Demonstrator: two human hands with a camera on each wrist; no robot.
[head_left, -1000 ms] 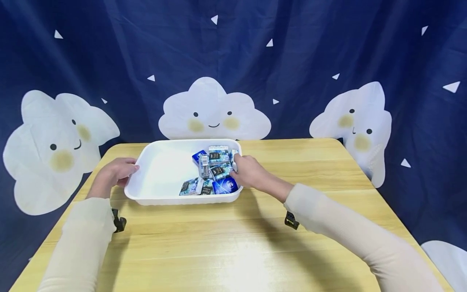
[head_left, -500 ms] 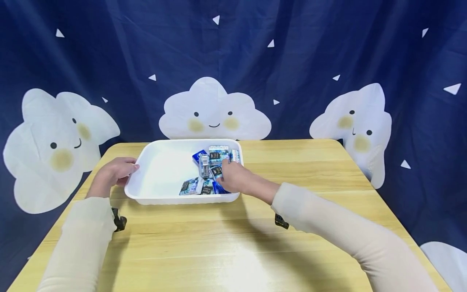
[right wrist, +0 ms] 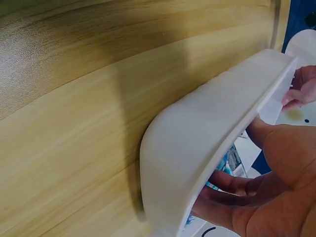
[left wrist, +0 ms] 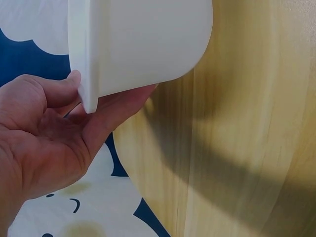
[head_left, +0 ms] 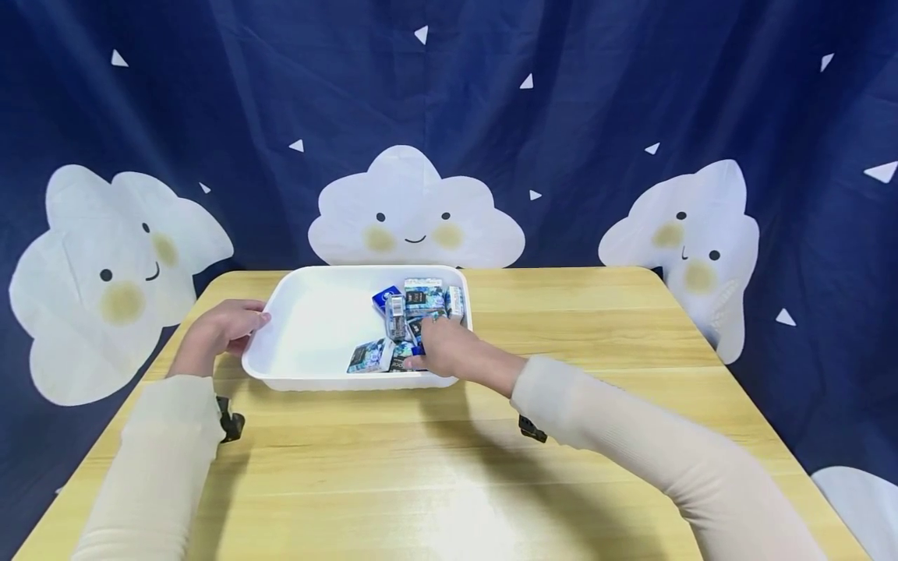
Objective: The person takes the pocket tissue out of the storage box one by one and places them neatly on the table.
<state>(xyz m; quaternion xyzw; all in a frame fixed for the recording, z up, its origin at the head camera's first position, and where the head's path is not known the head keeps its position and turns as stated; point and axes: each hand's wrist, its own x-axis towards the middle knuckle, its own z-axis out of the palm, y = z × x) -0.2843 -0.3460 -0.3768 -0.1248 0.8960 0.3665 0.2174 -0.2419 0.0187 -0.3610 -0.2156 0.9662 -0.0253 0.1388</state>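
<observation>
1. Gripping the white tray by its left end, your left hand sets its thumb on the rim and fingers underneath; left wrist view, left of frame.
2. Your right hand dips into the tray near the centre of the head frame, fingers down among the small packs. Whether it grasps one: cannot tell, fingertips partly hidden.
3. Packs: bunched in the tray's right part, some overlapping. A barcode pack lies just left of your right fingers; a dark blue pack sits at the group's upper left.
4. Tray: left of centre in the head frame, at the far side of the wooden table.
5. Your pale sleeves run to the lower corners, a black mount below each wrist.
6. Upper frame: navy curtain with smiling clouds.
</observation>
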